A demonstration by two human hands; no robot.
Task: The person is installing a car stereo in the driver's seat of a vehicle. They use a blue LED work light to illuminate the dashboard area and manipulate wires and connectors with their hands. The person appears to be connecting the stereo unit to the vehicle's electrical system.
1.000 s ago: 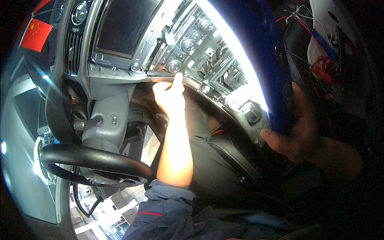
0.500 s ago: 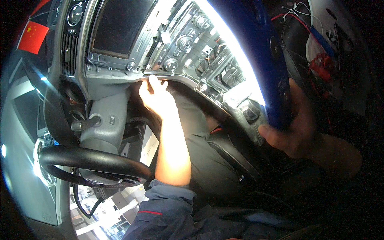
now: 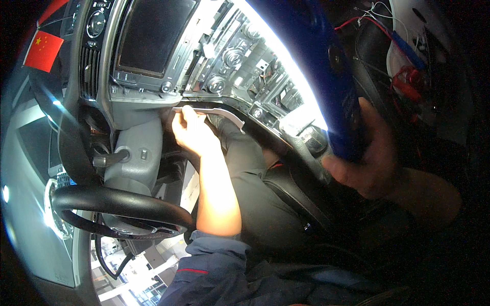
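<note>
My left hand [image 3: 196,132] pinches a thin, curved trim strip [image 3: 224,113] at the lower edge of the centre console. The strip hangs away from the console, its right end bent downward. Above it lies the opened centre console [image 3: 245,66], with round knobs and bare inner parts beside a dark screen [image 3: 155,35]. My right hand [image 3: 370,158] grips a long blue work light [image 3: 332,76], whose bright white edge shines onto the console. Glare washes out some parts near the light, and shadow covers much of my right hand.
A black steering wheel [image 3: 122,206] stands at lower left beside the grey steering column cover [image 3: 138,150]. On the far left hangs a small red flag [image 3: 44,51]. Wires with red clips [image 3: 407,84] lie at the far right. My grey-trousered leg [image 3: 250,178] is beneath my left arm.
The trim strip has come away from the console edge, drawn slightly down by my left hand. My right hand and the work light have shifted a little to the left.
</note>
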